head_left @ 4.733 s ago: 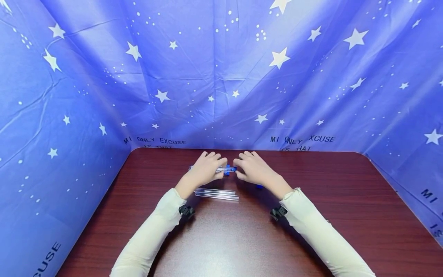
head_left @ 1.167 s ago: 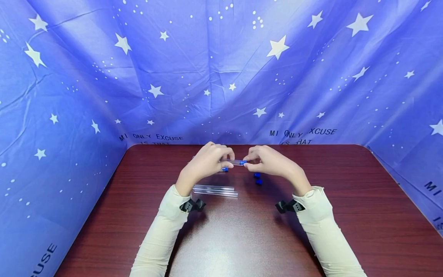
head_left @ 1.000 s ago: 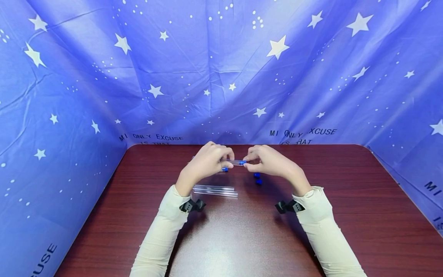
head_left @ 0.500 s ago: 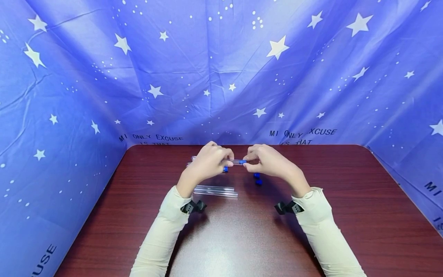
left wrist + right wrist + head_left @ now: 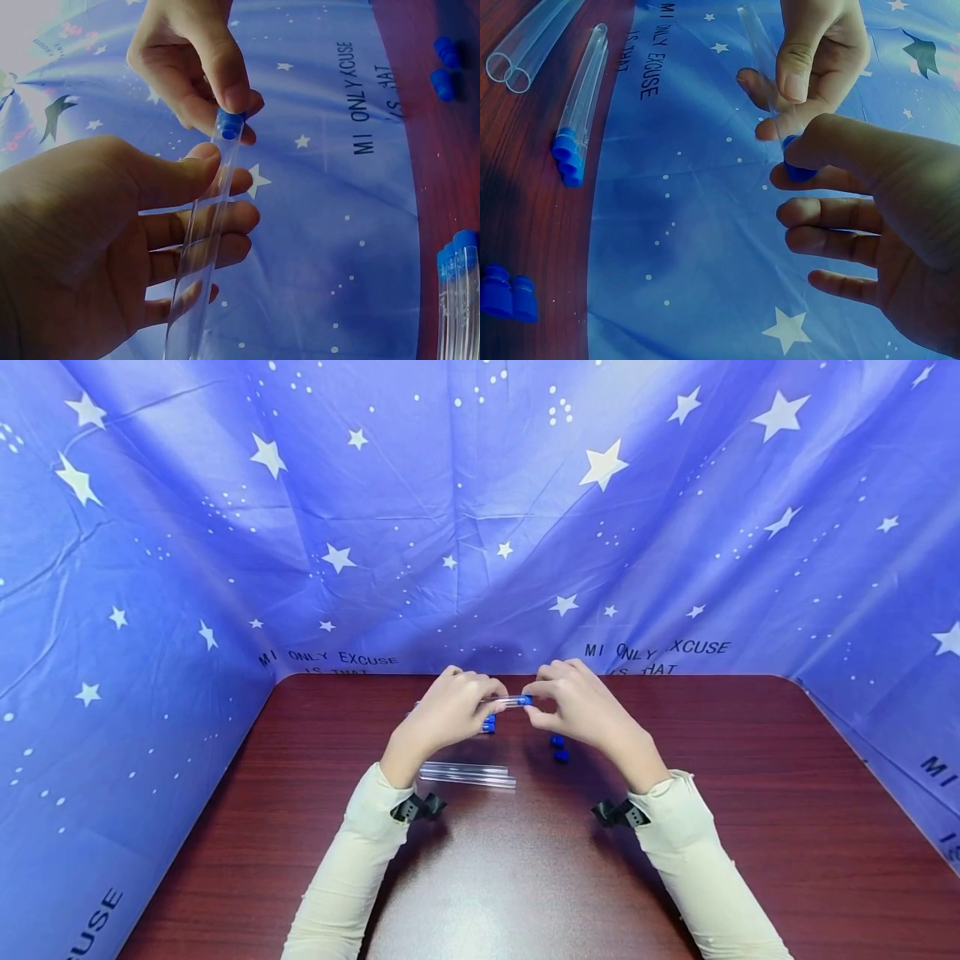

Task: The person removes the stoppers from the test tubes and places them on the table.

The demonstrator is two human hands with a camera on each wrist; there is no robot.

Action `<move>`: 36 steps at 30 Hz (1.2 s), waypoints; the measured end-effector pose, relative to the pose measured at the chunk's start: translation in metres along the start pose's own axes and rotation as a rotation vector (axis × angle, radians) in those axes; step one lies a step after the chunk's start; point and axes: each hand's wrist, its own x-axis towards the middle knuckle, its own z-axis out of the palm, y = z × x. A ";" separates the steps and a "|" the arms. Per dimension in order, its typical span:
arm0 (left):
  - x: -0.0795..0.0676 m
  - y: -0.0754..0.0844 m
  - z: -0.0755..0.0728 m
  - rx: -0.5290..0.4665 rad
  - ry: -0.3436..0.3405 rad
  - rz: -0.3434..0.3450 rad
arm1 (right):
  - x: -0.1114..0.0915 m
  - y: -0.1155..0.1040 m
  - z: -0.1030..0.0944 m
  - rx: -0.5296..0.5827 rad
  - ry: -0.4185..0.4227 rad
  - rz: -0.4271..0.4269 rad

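My left hand [image 5: 450, 710] pinches a clear test tube [image 5: 206, 225] between thumb and fingers, holding it raised over the far part of the table. A blue stopper [image 5: 229, 124] sits at the tube's mouth, its narrower part visible through the clear wall. Thumb and index finger of my right hand [image 5: 581, 702] grip that stopper, while its other fingers extend loosely in the right wrist view. Several blue-stoppered test tubes [image 5: 577, 112] lie side by side on the table below, partly hidden by my left hand in the head view.
Two unstoppered clear tubes [image 5: 468, 774] lie on the dark red wooden table [image 5: 465, 877], nearer than the hands. Two loose blue stoppers [image 5: 510, 295] rest below my right hand. A blue star-printed curtain [image 5: 465, 510] surrounds the table's back and sides.
Earliest, both hands were low by the stoppered tubes; now they hold another tube raised. Since half a second ago, the tube's stoppered end has risen slightly and my right hand has shifted up around the stopper.
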 end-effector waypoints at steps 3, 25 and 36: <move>-0.001 -0.001 0.000 0.000 -0.007 0.008 | 0.000 -0.001 0.000 0.011 -0.012 -0.011; 0.000 -0.002 -0.002 0.119 0.116 0.159 | 0.002 0.000 -0.003 0.122 -0.136 -0.080; -0.002 -0.001 -0.003 0.116 0.127 0.187 | 0.000 0.005 -0.004 0.321 -0.236 -0.003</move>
